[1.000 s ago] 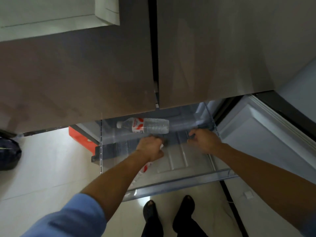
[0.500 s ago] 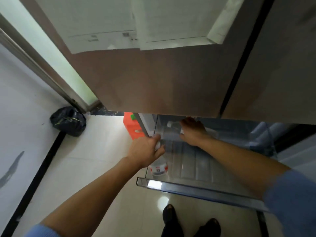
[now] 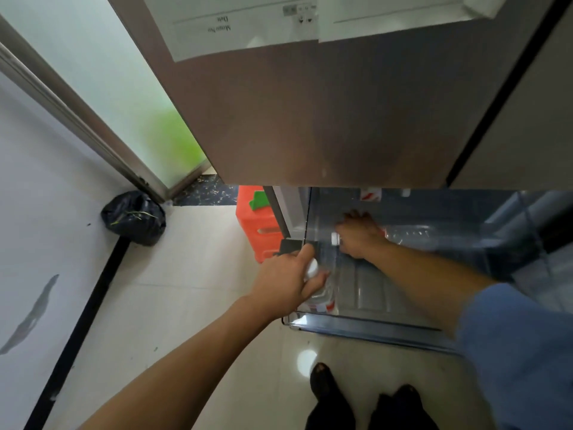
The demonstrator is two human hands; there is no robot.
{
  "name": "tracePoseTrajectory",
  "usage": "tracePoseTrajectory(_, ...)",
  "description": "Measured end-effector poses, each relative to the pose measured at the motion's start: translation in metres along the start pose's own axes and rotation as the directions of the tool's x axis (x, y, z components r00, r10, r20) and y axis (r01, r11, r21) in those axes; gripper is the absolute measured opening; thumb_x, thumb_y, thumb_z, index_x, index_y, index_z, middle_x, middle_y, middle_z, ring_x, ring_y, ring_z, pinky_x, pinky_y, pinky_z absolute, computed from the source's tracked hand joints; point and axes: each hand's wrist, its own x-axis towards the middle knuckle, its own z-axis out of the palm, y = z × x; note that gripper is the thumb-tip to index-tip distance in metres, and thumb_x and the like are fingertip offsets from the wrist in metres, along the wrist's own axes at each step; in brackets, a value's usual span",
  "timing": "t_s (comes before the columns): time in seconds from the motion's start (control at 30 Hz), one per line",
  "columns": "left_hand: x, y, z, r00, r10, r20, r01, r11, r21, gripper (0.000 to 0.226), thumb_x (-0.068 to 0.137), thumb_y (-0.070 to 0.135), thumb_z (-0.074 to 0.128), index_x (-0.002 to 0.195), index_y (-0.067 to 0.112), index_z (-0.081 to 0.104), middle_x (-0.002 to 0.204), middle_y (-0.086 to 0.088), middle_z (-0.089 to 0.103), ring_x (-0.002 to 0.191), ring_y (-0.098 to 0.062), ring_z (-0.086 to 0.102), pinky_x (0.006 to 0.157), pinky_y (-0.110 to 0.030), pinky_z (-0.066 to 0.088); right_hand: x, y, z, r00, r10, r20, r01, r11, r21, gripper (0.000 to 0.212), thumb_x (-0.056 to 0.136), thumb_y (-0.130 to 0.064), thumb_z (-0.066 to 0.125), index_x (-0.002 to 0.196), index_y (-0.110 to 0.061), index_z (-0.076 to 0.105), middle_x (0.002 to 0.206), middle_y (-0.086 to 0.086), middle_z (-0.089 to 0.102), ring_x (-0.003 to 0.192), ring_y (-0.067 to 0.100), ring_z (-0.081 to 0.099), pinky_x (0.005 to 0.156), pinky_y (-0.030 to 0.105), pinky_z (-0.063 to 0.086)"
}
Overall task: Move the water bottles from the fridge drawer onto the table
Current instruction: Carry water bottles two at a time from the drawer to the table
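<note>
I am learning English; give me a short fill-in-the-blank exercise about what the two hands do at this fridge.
The left hand grips a water bottle near its white ____.
The right hand lies on a second bottle in the open ____ of the fridge.
On the floor sits a ____ bag.
Missing words: cap; drawer; black.

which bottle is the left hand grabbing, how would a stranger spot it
Find the clear fridge drawer pulled out below the brown doors. At its near left corner a water bottle stands roughly upright, white cap up, gripped near the top by the left hand. The other bottle lies on its side further back under the right hand.
</note>
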Motion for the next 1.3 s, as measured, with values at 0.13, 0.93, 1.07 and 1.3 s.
tracePoseTrajectory(0.13,0.003,-0.003,0.004,1.000,0.005,-0.001,-0.005,1.000,-0.002,0.060,0.085,0.066,0.023,0.111,0.018,0.049,0.079,-0.005,0.065,0.069,-0.026,0.063,0.063,-0.040,0.052,-0.048,0.013,-0.007,0.999,-0.010,-0.031,0.009,0.999,-0.050,0.050,0.075,-0.039,0.066,0.118,-0.015,0.061,0.122,0.007,0.058,0.113,0.027,0.048,0.094,0.039,0.040)
tracePoseTrajectory(0.93,-0.071,0.136,-0.093,0.834,-0.249,-0.492,0.344,0.932,0.112,0.033,0.091,0.046,0.056,0.090,0.014,0.050,0.079,-0.017,0.067,0.071,-0.041,0.063,0.058,-0.036,0.037,-0.292,0.106,-0.139,0.732,0.185,-0.656,0.089,0.928,0.362,0.025,0.085,-0.042,0.061,0.083,-0.017,0.058,0.078,0.001,0.064,0.067,0.022,0.058,0.057,0.028,0.036)
tracePoseTrajectory(1.07,-0.117,0.141,-0.123,0.769,-0.292,-0.569,0.433,0.892,0.127,0.036,0.090,0.047,0.056,0.091,0.012,0.053,0.075,-0.016,0.067,0.068,-0.037,0.064,0.057,-0.037,0.045,-0.306,0.064,-0.173,0.651,0.080,-0.755,0.257,0.913,0.318,0.026,0.083,-0.041,0.062,0.078,-0.016,0.057,0.069,-0.001,0.061,0.057,0.019,0.055,0.053,0.028,0.045)
tracePoseTrajectory(1.3,-0.261,0.111,-0.127,0.711,-0.492,-0.502,0.620,0.775,0.119,0.039,0.089,0.055,0.050,0.098,0.018,0.054,0.081,-0.008,0.069,0.070,-0.029,0.063,0.061,-0.038,0.053,-0.311,-0.071,-0.186,0.687,-0.123,-0.716,0.416,0.875,0.248,0.032,0.084,-0.049,0.060,0.081,-0.017,0.057,0.072,0.001,0.062,0.060,0.018,0.057,0.054,0.027,0.047)
